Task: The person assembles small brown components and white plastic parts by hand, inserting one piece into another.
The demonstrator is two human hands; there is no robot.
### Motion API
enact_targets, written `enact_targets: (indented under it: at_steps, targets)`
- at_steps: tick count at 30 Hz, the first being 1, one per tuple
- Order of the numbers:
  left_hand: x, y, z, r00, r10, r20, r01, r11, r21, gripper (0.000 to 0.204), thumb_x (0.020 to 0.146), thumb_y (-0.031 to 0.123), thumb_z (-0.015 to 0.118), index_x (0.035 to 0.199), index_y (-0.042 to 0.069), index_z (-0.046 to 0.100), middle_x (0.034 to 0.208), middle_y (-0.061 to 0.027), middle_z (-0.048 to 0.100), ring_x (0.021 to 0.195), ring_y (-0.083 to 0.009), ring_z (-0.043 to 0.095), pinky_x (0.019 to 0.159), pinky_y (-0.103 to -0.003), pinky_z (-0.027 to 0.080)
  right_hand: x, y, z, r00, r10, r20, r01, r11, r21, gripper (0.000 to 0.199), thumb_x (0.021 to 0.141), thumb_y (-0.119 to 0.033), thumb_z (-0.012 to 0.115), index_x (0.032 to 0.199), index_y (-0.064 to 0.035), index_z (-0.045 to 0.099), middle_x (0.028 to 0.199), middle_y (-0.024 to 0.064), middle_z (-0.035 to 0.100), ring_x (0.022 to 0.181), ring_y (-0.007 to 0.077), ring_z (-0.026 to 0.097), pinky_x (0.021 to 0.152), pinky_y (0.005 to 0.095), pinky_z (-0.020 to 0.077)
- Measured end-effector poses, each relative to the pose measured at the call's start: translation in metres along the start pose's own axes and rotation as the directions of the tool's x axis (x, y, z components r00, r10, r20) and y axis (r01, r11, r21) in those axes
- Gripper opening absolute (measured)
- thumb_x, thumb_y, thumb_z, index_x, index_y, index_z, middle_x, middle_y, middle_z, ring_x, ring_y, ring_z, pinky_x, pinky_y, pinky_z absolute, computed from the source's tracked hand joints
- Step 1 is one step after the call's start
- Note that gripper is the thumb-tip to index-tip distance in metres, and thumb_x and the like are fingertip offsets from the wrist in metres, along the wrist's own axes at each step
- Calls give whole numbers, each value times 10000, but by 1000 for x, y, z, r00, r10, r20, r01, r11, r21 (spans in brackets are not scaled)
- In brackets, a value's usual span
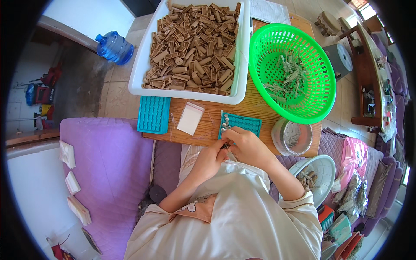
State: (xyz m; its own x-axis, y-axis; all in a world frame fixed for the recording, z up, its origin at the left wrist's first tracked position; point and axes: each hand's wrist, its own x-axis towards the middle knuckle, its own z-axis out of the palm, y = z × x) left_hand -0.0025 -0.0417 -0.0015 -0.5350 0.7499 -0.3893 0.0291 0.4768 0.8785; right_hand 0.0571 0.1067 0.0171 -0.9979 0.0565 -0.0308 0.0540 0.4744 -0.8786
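Observation:
Close to the front edge of the wooden table, my left hand (pixel 209 161) and my right hand (pixel 248 146) meet with fingers pinched together. Between the fingertips is a small dark piece (pixel 225 146), too small and too covered to name. Just beyond my right hand lies a teal grooved tray (pixel 247 123), partly hidden by that hand. Several small round whitish pieces (pixel 225 122) sit along its left side. A clear plastic bag with a white card (pixel 190 118) lies farther left, beside a stack of teal trays (pixel 154 115).
A white bin (pixel 190 96) heaped with brown plastic parts (pixel 195 47) covers the table's back. Right of it, a green basket (pixel 323 82) holds clear-wrapped pieces (pixel 292 73). A clear tub (pixel 292 138) stands at the table's right corner, a white basket (pixel 327 173) below. Purple padded seating (pixel 108 164) lies left.

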Motion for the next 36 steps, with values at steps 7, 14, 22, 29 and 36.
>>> enact_targets:
  at_steps: [7, 14, 22, 29, 36]
  targets:
    - [1, -4, 4, 998, -24, 51, 25, 1000, -2, 248, 861, 78, 433, 1095, 2, 465, 761, -150, 608, 664, -222, 624, 590, -312, 483, -6, 5, 2, 999, 36, -11, -36, 998, 53, 216, 655, 66, 554, 855, 0, 507, 779, 145, 531, 708, 308, 560, 612, 363, 463]
    - [9, -1, -2, 992, -67, 108, 96, 951, -294, 275, 893, 43, 388, 1157, -20, 436, 850, -61, 560, 731, -101, 576, 648, -226, 480, -11, 4, 6, 978, -29, -206, 21, 999, -38, 102, 679, -7, 614, 766, 7, 562, 862, 135, 577, 727, 295, 579, 645, 332, 478]
    - [13, 4, -1, 996, -36, 86, 60, 953, -297, 276, 884, 26, 399, 1153, -22, 444, 864, -69, 567, 751, -105, 588, 655, -222, 485, -18, 4, 15, 940, 32, -338, -44, 999, -29, 93, 684, -2, 608, 767, -1, 566, 814, 116, 584, 707, 276, 581, 606, 327, 476]
    - [8, 15, -1, 999, -2, 48, 8, 992, -124, 281, 876, 102, 441, 1137, 0, 455, 801, -154, 617, 730, -203, 637, 606, -297, 484, -14, 1, 1, 965, 163, -203, -180, 981, -66, 153, 649, 19, 620, 764, 2, 520, 742, 116, 555, 683, 275, 563, 594, 321, 459]
    - [11, 5, -4, 992, -15, 125, 26, 996, -83, 282, 897, 100, 406, 1158, -5, 430, 882, -99, 603, 762, -148, 620, 681, -256, 496, 7, -1, -14, 987, 158, -37, -155, 985, 70, 222, 639, 40, 552, 838, 16, 455, 756, 157, 540, 708, 310, 561, 626, 370, 448]
